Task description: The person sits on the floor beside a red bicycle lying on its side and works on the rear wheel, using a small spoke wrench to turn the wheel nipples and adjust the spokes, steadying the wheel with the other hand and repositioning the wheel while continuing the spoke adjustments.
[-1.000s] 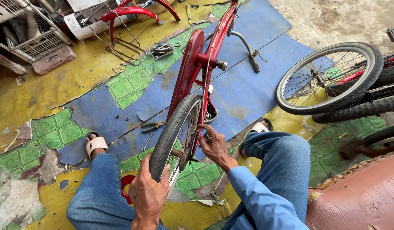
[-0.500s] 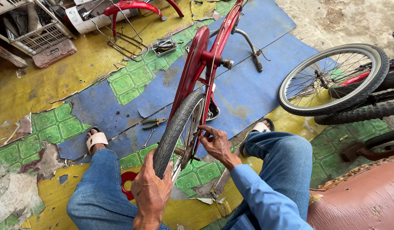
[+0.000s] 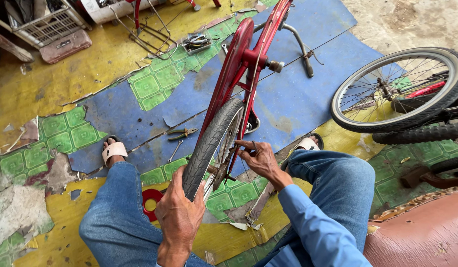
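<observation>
Two hands work on the red bicycle's tyre (image 3: 209, 148) between the knees: left hand (image 3: 180, 217) grips its tread, right hand (image 3: 258, 158) fingers pinch narrowly at the spokes (image 3: 228, 148). Pliers (image 3: 183, 133) lie nearby on the floor.

— Where are the hands on the red bicycle (image 3: 248, 54)?
— Left hand (image 3: 179, 217) grips its black tyre (image 3: 206, 146); right hand (image 3: 258, 158) pinches the spokes beside it.
— And the pliers (image 3: 183, 133)?
— On the floor, left of that tyre.

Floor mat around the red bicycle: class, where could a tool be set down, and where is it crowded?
Free: blue mat between red bicycle and loose wheel; yellow floor below the basket. Crowded: by the tyre, where left hand, right hand and pliers sit.
</observation>
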### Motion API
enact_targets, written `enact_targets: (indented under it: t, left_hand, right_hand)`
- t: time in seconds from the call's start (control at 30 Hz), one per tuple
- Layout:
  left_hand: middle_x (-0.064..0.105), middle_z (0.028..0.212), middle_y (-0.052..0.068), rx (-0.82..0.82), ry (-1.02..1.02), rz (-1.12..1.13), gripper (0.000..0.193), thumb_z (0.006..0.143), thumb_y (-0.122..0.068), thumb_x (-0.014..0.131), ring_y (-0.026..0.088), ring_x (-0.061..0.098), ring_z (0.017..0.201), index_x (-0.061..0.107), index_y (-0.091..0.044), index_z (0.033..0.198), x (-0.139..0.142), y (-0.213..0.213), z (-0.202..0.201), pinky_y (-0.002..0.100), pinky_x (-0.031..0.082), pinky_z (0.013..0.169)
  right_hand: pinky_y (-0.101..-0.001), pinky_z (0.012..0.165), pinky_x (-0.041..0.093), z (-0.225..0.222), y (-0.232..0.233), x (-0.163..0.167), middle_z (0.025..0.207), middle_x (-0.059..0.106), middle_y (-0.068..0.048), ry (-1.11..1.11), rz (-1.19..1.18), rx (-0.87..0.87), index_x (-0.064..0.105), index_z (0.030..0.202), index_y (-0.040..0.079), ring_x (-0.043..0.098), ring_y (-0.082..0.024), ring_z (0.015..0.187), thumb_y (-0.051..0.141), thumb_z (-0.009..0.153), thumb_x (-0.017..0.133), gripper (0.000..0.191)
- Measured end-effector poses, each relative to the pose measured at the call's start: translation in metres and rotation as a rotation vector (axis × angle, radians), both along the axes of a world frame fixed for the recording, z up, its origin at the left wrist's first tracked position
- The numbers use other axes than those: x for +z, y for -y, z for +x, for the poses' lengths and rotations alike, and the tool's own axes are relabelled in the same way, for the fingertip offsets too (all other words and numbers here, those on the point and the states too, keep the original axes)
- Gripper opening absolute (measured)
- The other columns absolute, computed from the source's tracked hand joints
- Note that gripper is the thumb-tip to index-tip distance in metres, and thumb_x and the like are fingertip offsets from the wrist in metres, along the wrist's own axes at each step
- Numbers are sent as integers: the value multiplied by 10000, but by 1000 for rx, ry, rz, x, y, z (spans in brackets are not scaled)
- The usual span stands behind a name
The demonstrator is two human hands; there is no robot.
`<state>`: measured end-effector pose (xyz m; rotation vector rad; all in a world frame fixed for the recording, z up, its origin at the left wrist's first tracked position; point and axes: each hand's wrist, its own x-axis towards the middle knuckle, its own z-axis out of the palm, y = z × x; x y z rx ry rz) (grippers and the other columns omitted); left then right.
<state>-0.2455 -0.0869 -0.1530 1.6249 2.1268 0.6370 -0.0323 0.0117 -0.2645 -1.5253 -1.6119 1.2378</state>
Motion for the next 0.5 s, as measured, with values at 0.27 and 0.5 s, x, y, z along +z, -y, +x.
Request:
enact_targets:
  t: [0.27,0.5]
  left_hand:
    - [767,1023,133,15,4,-12,548,807,-209,804,322,769,863,589,-113,1302,3,-1,0,430,599,703]
    - [766,1031,127,13,-19,-43,559,804,-235,801,331,763,873,582,-121,1306,-6,-5,0,448,594,703]
  right_hand:
    - [-348,725,612,2,-5,6,907,811,-128,-10,-89,57,736,1281,160,761,-155,798,185,895,697,389]
    - [-358,740,611,5,-8,1,899,808,-142,-48,-101,78,731,1291,153,763,-136,827,177,904,674,392]
